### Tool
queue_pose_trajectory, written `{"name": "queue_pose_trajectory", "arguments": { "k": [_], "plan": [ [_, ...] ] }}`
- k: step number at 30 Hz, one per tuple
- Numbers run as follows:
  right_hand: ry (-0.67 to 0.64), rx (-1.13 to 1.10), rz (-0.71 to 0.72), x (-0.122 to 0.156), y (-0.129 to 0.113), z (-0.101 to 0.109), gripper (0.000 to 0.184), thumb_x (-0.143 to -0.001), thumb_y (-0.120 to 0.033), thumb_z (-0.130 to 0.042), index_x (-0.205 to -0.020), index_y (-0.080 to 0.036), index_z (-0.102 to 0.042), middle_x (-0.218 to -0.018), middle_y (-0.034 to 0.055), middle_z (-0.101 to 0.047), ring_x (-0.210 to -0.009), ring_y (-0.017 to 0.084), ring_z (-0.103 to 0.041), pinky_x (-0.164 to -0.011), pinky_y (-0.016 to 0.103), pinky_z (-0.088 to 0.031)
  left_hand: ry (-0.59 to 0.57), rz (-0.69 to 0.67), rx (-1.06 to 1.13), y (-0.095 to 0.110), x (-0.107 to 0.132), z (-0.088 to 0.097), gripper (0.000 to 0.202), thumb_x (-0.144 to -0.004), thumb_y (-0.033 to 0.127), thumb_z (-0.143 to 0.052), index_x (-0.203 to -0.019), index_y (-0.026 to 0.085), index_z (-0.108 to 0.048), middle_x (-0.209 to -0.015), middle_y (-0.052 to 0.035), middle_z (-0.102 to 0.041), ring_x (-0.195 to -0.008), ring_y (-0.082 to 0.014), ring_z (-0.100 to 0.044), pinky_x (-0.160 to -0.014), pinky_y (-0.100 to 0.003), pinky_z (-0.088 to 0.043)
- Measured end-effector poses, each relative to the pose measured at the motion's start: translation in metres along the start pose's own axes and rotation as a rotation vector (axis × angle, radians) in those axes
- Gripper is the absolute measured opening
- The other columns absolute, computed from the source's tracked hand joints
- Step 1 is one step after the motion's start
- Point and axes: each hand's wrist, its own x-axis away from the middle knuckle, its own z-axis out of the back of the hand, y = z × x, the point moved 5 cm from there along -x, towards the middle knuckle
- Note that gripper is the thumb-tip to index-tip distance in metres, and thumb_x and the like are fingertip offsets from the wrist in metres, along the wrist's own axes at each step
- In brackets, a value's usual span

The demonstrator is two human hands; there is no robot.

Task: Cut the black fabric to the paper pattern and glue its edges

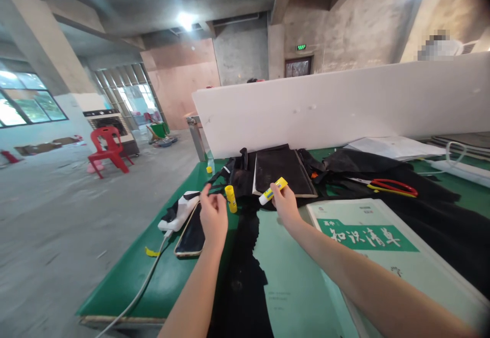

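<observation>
My right hand (285,204) is closed around a yellow glue stick (274,191), its white end pointing down and left. My left hand (214,218) is raised over the table's left part with its fingers apart. Just right of its fingertips is a yellow cylinder (230,198), like a glue stick cap; whether they touch is unclear. Below and left of that hand lies a phone (190,236). A dark-covered book (283,171) lies beyond my right hand. Under my forearms are black cloth (239,276) and a pale green booklet (294,276).
A white-and-green book (367,236) lies at right, with red-handled scissors (394,187) beyond it. A white cable (147,276) crosses the green table's (115,292) left edge. A tall white panel (337,103) stands behind. A red chair (109,146) is on the floor at left.
</observation>
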Motion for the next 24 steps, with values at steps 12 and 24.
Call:
{"name": "queue_pose_trajectory", "arguments": {
  "k": [12, 24],
  "plan": [
    [-0.224, 0.606, 0.156, 0.008, 0.009, -0.013, 0.024, -0.079, -0.043, -0.055, -0.079, -0.019, -0.057, -0.067, -0.0011, -0.06, -0.061, 0.012, -0.053, -0.055, 0.022, -0.036, -0.424, -0.041, -0.433, -0.011, 0.023, -0.053, 0.024, -0.089, 0.027, -0.047, -0.106, 0.018, -0.06, -0.09, -0.0108, -0.07, -0.087, -0.0226, -0.065, -0.076, -0.03, -0.044],
    [-0.309, 0.661, 0.144, 0.015, 0.008, -0.025, 0.021, -0.076, -0.037, -0.062, -0.074, -0.016, -0.061, -0.064, 0.0037, -0.065, -0.06, 0.016, -0.061, -0.053, 0.023, -0.042, -0.512, 0.02, -0.505, -0.016, 0.023, -0.057, 0.029, -0.085, 0.028, -0.051, -0.111, 0.023, -0.063, -0.093, -0.009, -0.07, -0.087, -0.023, -0.064, -0.072, -0.029, -0.043]
  ]
}}
